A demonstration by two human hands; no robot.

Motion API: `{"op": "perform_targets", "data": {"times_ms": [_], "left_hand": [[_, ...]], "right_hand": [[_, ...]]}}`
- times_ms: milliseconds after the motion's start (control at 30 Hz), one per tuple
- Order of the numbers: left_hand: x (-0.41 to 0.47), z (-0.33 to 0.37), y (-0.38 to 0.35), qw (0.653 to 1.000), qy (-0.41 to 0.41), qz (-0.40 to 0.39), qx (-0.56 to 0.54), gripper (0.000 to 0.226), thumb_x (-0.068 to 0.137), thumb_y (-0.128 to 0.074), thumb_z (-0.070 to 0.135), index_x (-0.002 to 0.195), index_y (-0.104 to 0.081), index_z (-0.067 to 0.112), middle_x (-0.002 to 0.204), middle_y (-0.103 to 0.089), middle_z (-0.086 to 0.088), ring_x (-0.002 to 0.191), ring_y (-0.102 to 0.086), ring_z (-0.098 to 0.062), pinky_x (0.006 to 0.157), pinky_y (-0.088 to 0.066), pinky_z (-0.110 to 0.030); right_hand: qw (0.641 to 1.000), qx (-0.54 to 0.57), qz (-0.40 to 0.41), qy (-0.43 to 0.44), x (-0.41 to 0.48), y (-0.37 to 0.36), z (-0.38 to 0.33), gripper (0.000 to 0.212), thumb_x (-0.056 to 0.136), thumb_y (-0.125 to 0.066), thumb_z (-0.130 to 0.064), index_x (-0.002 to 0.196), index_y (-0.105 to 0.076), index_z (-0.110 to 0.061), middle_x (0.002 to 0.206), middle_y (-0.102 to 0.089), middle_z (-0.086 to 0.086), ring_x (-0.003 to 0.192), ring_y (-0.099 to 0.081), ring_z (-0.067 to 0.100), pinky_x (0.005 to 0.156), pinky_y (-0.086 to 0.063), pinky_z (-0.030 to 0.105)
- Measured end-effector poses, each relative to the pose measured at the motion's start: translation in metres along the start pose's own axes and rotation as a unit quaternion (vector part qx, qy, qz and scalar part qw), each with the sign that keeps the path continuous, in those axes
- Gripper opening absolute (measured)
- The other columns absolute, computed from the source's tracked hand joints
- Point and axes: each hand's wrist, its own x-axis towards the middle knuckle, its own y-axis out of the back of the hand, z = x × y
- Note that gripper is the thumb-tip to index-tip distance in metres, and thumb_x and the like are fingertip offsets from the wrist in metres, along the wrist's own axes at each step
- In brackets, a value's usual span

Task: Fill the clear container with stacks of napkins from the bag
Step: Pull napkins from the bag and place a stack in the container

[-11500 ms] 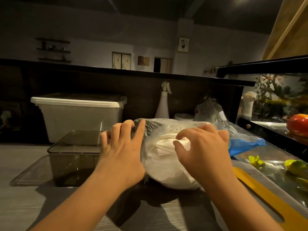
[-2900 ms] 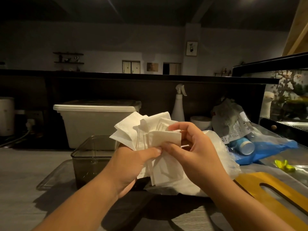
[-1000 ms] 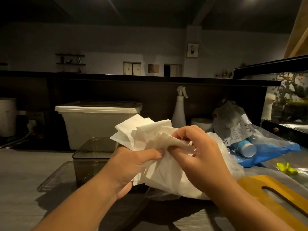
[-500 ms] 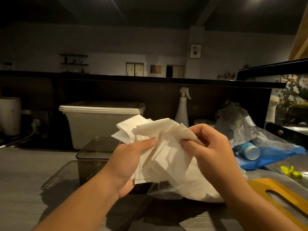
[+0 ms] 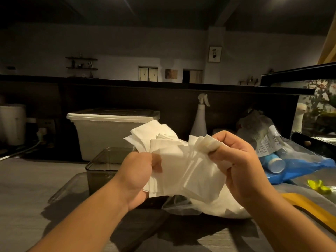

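Napkins [image 5: 182,165] bunched between hands; left hand [image 5: 136,172] and right hand [image 5: 240,160] both clutching them, above bag [image 5: 227,209]

Ahead of our left hand [image 5: 136,177] the clear container [image 5: 107,160] stands mouth-up and reachable — a white lidded bin [image 5: 109,131] walls it off behind. Napkins [image 5: 181,166] held in both hands span the gap to our right hand [image 5: 236,166]; the bag [image 5: 218,208] sits below them. Rightward, a blue bag [image 5: 309,166] and yellow board [image 5: 309,205] crowd in — leftward, the counter [image 5: 27,179] lies open.

Small print covers the crinkled plastic packet [image 5: 267,140], but none of it is legible.
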Motion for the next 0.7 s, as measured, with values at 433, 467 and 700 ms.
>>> {"op": "perform_targets", "data": {"times_ms": [433, 467, 700], "left_hand": [[0.01, -0.009, 0.007, 0.992, 0.02, -0.071, -0.101, 0.033, 0.097, -0.044, 0.027, 0.108, -0.075, 0.026, 0.109, -0.073, -0.013, 0.1, -0.069, -0.033, 0.088, -0.055, -0.05], [0.009, -0.009, 0.007, 0.992, 0.02, -0.07, -0.103, 0.033, 0.097, -0.044, 0.029, 0.107, -0.075, 0.027, 0.106, -0.074, -0.012, 0.095, -0.07, -0.03, 0.084, -0.056, -0.047], [0.009, -0.012, 0.002, 0.993, 0.029, -0.057, -0.095, 0.039, 0.101, -0.038, 0.033, 0.112, -0.074, 0.026, 0.112, -0.073, -0.013, 0.108, -0.066, -0.036, 0.099, -0.048, -0.057]], "right_hand": [[0.996, 0.043, -0.065, 0.033, -0.006, -0.004, -0.002, 0.013, 0.064, -0.064, -0.015, 0.076, -0.067, -0.017, 0.075, -0.063, 0.004, 0.071, -0.06, 0.014, 0.061, -0.05, 0.027], [0.996, 0.045, -0.073, 0.039, -0.007, -0.003, -0.003, 0.013, 0.062, -0.066, -0.016, 0.076, -0.067, -0.018, 0.074, -0.062, 0.003, 0.071, -0.06, 0.012, 0.059, -0.049, 0.025], [0.994, 0.005, -0.092, 0.053, -0.011, -0.008, -0.005, 0.019, 0.067, -0.068, -0.013, 0.08, -0.068, -0.027, 0.082, -0.066, -0.003, 0.078, -0.064, 0.01, 0.063, -0.053, 0.022]]}}
